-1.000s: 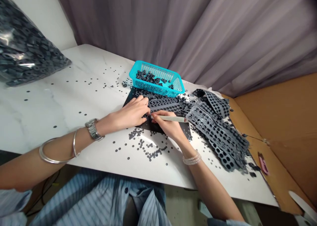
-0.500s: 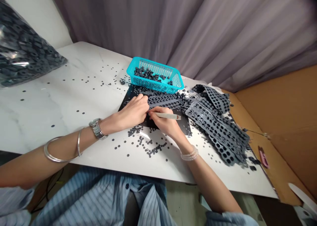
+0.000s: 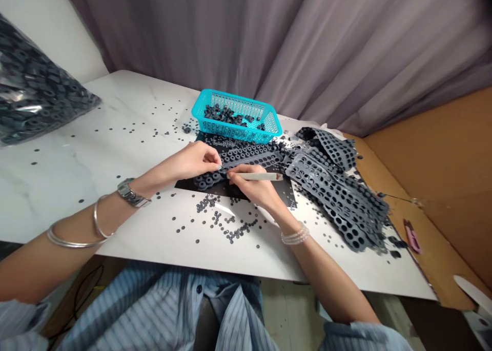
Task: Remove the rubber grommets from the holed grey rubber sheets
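L hand (image 3: 194,160) reaches fwd, fingers curled at holed rubber strip (image 3: 251,159), hold unclear; R hand (image 3: 255,189) in clenched pen-style grip on pale stick tool (image 3: 255,177).

I count two grips: my left grip (image 3: 192,161) and my right grip (image 3: 255,189), with one pale pick (image 3: 255,177) in the right. One turquoise plastic basket (image 3: 236,118) sits top centre, one black mat (image 3: 234,189) just below it, one bulging plastic bag (image 3: 34,84) at upper left, one pink utility knife (image 3: 412,235) at far right. On my arms: one wristwatch (image 3: 130,193), two bangles (image 3: 73,245), one beaded bracelet (image 3: 295,235). The perforated rubber sheets (image 3: 334,197) at right and the loose rubber rings (image 3: 209,202) on the tabletop (image 3: 77,156)? Too many to count, both.
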The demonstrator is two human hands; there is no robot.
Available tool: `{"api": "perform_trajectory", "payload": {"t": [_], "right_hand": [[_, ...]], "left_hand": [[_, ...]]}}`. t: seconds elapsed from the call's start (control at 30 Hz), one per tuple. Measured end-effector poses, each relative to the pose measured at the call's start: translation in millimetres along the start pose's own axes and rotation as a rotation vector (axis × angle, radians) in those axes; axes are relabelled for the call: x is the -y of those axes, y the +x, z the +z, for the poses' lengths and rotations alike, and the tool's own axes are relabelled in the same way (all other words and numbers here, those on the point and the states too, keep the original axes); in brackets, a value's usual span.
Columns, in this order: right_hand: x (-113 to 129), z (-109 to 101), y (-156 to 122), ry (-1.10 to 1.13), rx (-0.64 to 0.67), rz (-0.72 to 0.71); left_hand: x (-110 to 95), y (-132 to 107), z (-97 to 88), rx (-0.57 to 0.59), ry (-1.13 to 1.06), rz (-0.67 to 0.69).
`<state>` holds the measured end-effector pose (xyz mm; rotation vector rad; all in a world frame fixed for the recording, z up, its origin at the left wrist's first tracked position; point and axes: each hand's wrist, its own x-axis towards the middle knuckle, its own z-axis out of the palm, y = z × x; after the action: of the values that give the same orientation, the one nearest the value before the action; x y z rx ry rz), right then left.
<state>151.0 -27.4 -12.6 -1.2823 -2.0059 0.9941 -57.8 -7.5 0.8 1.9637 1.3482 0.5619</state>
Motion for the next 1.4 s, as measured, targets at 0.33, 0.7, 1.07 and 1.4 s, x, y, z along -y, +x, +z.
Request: {"api": "perform_trajectory", "payload": {"t": [0.33,0.7,1.07,1.4], "right_hand": [[-14,-48,-5,-0.243,-0.360,-0.004],[-3,-46,-9,-0.232,-0.444,-0.105],[0,14,1,-0.182,0.012,-0.184],[-6,15,1,-0.139,-0.013,-0.148]], "left_hand": [[-5,-2,12.8,-0.031,0.134,0.049],[-17,-5,-27.1,-0.234,0.177,0.044],[0,-9,-7.6,0.109,0.336,0.156],[3,-12,-2.0,0.102,0.318,0.176]]}}
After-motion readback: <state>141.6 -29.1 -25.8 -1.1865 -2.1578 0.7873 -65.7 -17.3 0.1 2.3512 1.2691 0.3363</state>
